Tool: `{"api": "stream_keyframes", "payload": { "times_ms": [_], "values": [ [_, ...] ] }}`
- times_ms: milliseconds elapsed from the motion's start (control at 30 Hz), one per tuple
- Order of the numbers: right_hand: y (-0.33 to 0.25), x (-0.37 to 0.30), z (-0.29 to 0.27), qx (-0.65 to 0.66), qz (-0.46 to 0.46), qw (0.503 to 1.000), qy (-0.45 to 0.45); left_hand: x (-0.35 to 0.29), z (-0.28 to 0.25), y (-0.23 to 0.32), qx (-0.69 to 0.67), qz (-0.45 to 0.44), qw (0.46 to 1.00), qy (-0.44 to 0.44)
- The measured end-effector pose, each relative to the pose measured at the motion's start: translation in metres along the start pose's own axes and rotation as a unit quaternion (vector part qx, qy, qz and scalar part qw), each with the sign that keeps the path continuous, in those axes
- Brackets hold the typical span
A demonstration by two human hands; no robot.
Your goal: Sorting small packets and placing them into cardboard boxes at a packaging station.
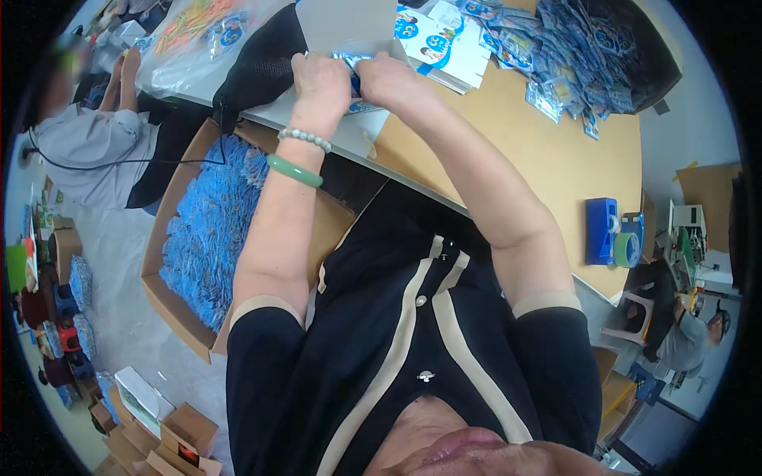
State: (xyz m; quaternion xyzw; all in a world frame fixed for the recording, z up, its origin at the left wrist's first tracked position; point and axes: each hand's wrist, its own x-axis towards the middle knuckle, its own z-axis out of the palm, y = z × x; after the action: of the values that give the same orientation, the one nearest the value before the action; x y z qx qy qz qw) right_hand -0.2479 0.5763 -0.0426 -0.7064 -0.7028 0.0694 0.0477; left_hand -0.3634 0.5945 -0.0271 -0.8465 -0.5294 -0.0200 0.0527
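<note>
At the far edge of the desk, a small white box (pixel 347 24) stands with its lid raised. My left hand (pixel 324 82) and my right hand (pixel 389 82) are side by side at its opening, fingers curled down. Shiny blue packets (pixel 355 86) show between them, and both hands seem closed on these. My fingertips are mostly hidden by the backs of my hands. Flat white-and-blue printed cartons (pixel 454 49) lie stacked just right of my right hand. Left of my left hand sits a black mesh bag (pixel 258 71).
A heap of blue packets (pixel 583 55) spills from a black container at the far right. A blue tape dispenser (pixel 601 230) stands near the desk's right edge. Below the desk, a cardboard box (pixel 171 313) holds many blue strips. Another person (pixel 103 151) sits at the left.
</note>
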Motion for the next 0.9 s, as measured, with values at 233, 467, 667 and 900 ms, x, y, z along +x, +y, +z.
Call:
{"api": "stream_keyframes", "payload": {
  "times_ms": [233,467,667,900],
  "values": [
    [0.03,-0.011,-0.015,0.123,-0.117,0.974,0.149,-0.017,0.032,-0.042,-0.358,-0.012,0.842,0.403],
    [-0.002,0.032,0.03,0.035,-0.302,0.948,0.093,-0.018,0.09,-0.04,-0.713,-0.199,0.665,0.094],
    [0.007,0.041,0.019,-0.044,-0.328,0.94,-0.079,-0.018,0.081,-0.042,-0.698,-0.182,0.686,0.094],
    [0.047,0.006,-0.011,0.221,-0.103,0.961,0.129,-0.035,0.039,-0.024,-0.449,-0.151,0.82,0.321]
  ]
}}
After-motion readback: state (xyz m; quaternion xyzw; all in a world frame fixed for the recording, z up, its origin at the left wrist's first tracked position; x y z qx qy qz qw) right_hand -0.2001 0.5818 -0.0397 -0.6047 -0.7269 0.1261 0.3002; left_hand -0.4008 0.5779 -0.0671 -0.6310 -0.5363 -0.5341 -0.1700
